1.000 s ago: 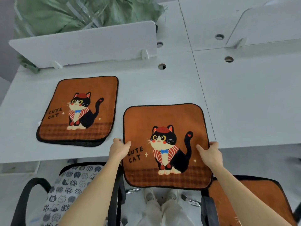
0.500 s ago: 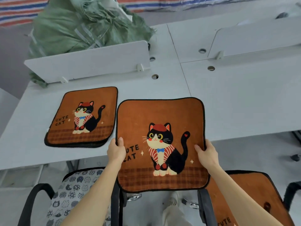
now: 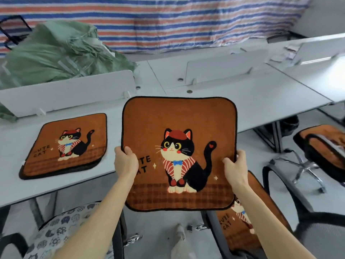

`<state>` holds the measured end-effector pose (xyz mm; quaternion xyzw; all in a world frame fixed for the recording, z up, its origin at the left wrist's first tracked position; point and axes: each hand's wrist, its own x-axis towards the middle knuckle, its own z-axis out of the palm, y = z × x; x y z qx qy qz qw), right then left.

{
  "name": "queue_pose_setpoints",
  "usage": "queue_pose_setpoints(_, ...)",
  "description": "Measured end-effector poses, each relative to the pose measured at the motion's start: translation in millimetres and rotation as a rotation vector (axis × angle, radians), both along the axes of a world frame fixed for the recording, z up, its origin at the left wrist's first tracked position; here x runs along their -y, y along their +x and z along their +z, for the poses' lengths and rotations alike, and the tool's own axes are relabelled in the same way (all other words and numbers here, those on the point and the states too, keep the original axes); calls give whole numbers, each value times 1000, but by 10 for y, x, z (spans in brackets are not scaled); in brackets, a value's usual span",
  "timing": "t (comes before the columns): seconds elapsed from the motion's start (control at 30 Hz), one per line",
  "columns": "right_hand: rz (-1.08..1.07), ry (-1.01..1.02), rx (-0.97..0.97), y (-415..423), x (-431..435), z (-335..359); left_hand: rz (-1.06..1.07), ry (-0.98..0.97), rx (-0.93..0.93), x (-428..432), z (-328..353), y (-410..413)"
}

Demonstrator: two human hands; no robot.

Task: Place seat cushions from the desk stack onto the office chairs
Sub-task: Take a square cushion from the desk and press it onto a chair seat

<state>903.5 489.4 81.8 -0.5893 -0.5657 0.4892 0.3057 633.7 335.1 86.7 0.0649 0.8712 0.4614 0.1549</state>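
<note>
HANDS: your left hand (image 3: 125, 161) grips the cat cushion (image 3: 179, 126) at its left edge; your right hand (image 3: 235, 169) grips its right edge | CUSHION: held up between both hands | STACK: cushion stack (image 3: 65, 144) on the desk (image 3: 252, 98), left of your left hand | CHAIR: cushioned chair (image 3: 240, 227) below your right hand

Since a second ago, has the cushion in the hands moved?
Yes. The held cushion has risen: its top edge sat below the top edge of the stack on the desk, and now stands above it.
</note>
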Motion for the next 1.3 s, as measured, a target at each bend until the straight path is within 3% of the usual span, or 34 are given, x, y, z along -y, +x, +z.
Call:
queue_pose_setpoints(0.3, -275, 126, -23, 1533, 223, 602, -261, 191, 7, -466, 509, 1258)
queue_pose_setpoints(0.67, -638, 173, 1, 4210, 58, 890, -743, 224, -37, -1692, 884, 3822)
queue_pose_setpoints(0.97, -761, 159, 106, 6475, -345, 1051, -1058, 250, -105, -2674, 937, 6107)
queue_pose_setpoints(1.3, -819, 185, 227, 7687, -1350, 1102, -1198, 234, -239, -3926, 970, 7337)
